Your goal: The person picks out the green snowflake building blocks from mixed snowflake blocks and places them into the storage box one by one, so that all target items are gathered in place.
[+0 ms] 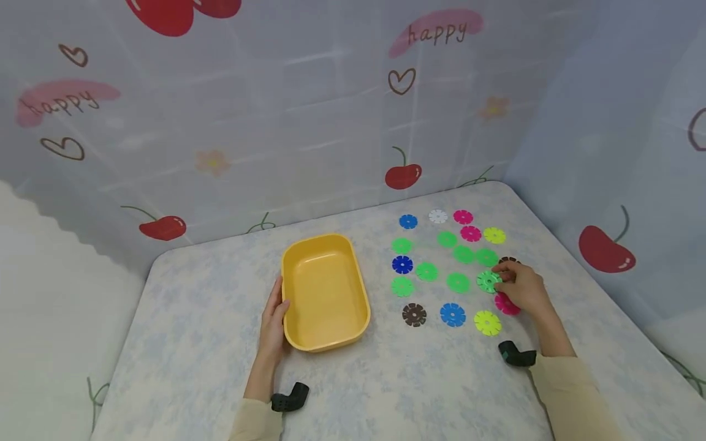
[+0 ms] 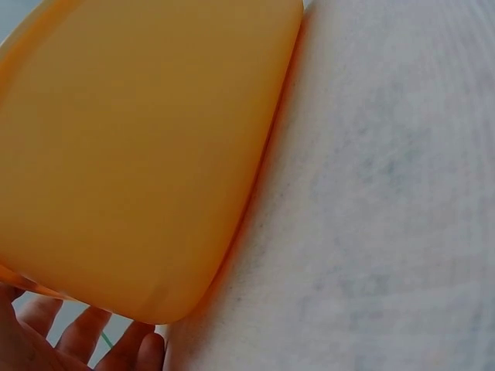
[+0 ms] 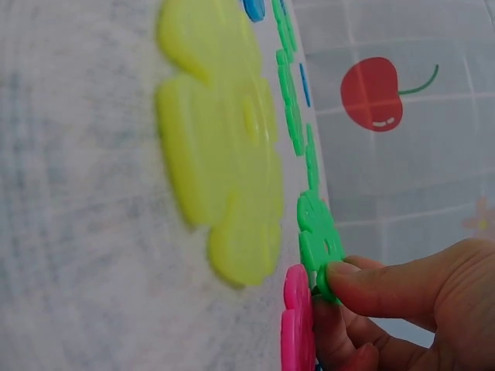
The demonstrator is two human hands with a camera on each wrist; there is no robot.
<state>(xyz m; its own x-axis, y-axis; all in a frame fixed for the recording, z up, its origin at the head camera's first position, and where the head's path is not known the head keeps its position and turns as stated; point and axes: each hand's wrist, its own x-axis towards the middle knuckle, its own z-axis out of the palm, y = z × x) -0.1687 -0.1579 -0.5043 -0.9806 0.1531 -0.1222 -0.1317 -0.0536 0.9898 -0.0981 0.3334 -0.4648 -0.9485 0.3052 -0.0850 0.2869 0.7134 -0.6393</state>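
Observation:
A yellow rectangular plastic tray (image 1: 326, 291), with nothing inside, stands on the left-centre of the table. My left hand (image 1: 273, 324) grips its left side, thumb over the rim; in the left wrist view, fingertips show at the tray's outer wall (image 2: 147, 170). On the right, my right hand (image 1: 524, 288) pinches a green notched disc (image 1: 488, 282) between thumb and fingers, as the right wrist view also shows. A pink disc (image 1: 507, 304) lies right below that hand, and a brown disc (image 1: 508, 261) is partly hidden behind it.
Several more notched discs lie spread flat on the table's right half: green (image 1: 458, 282), dark blue (image 1: 402, 264), light blue (image 1: 453, 314), yellow (image 1: 488, 323), brown (image 1: 414, 315) and white (image 1: 438, 216). A printed curtain (image 1: 309, 110) borders the table's back and right edges.

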